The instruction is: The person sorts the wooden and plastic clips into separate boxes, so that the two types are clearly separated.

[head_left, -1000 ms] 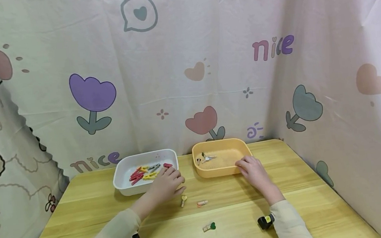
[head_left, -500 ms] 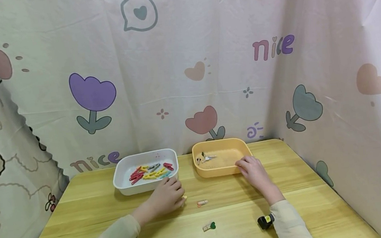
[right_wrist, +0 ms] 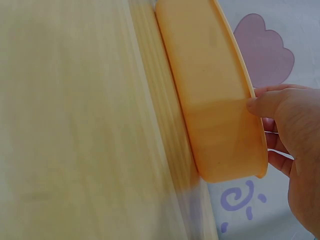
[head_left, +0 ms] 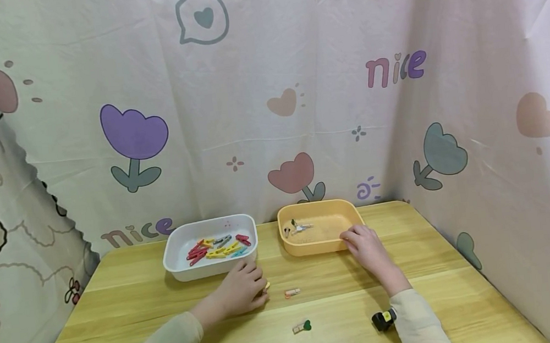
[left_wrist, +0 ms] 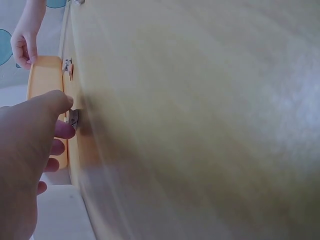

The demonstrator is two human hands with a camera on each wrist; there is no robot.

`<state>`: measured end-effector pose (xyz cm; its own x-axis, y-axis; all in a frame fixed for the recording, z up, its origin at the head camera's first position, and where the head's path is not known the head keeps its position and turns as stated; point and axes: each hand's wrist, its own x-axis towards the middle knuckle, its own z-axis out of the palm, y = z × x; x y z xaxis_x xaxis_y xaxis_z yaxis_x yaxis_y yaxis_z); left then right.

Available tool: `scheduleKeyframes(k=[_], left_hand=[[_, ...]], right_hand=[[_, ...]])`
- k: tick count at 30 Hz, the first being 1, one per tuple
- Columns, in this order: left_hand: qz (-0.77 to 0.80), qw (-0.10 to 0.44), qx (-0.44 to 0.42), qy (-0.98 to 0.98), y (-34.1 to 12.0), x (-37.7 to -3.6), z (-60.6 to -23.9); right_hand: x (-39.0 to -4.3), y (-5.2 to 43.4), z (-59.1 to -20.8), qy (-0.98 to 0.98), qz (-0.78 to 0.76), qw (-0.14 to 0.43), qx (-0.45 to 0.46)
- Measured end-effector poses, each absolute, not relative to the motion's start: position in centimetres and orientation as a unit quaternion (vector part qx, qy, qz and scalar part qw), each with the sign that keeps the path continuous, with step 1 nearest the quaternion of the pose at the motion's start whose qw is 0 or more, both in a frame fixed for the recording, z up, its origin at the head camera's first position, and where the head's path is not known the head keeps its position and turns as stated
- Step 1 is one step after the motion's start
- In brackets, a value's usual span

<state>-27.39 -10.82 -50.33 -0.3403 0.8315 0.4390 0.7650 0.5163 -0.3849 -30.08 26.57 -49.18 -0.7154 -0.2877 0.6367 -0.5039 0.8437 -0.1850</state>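
Observation:
My left hand [head_left: 260, 290] rests on the wooden table [head_left: 347, 302] just in front of the white tray [head_left: 205, 269]. Its thumb and a finger pinch a small yellow clip [head_left: 266, 286], seen between the fingertips in the left wrist view [left_wrist: 73, 118]. My right hand [head_left: 348, 236] grips the near right rim of the orange tray [head_left: 312, 248]. In the right wrist view the thumb [right_wrist: 262, 103] presses on the tray's outer wall [right_wrist: 210, 90] and the fingers curl behind the rim.
Several coloured clothespins [head_left: 217, 247] lie in the white tray, and a few small clips [head_left: 297, 228] in the orange one. An orange clip [head_left: 292, 292] and a green heart clip [head_left: 302, 327] lie loose on the table. Patterned cloth walls stand behind and at both sides.
My left hand came back from the white tray's rim and down onto the yellow clip on the table. The right hand stayed on the orange tray.

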Motion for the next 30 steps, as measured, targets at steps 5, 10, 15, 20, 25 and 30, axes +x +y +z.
scheduleKeyframes(k=[5,10,15,20,25,30], left_hand=[[0.054,0.294,-0.489,-0.819,-10.8,-27.5,-50.5],[0.052,0.294,-0.491,-0.818,-10.7,-27.5,-50.5],[0.055,0.289,-0.491,-0.820,-10.7,-27.6,-50.5],[0.053,0.281,-0.490,-0.823,-10.5,-27.8,-50.4],[0.045,0.261,-0.484,-0.834,-10.2,-28.0,-49.9],[0.046,0.258,-0.479,-0.838,-9.6,-28.2,-49.2]], right_hand=[[-30.1,26.6,-49.3,-0.910,0.172,0.309,0.217],[-30.2,26.7,-49.4,-0.911,0.168,0.309,0.216],[-30.2,26.7,-49.5,-0.910,0.169,0.310,0.218],[-30.3,26.7,-49.7,-0.908,0.173,0.313,0.218],[-30.4,26.8,-49.7,-0.908,0.174,0.313,0.216],[-30.4,26.8,-49.6,-0.911,0.170,0.307,0.216]])
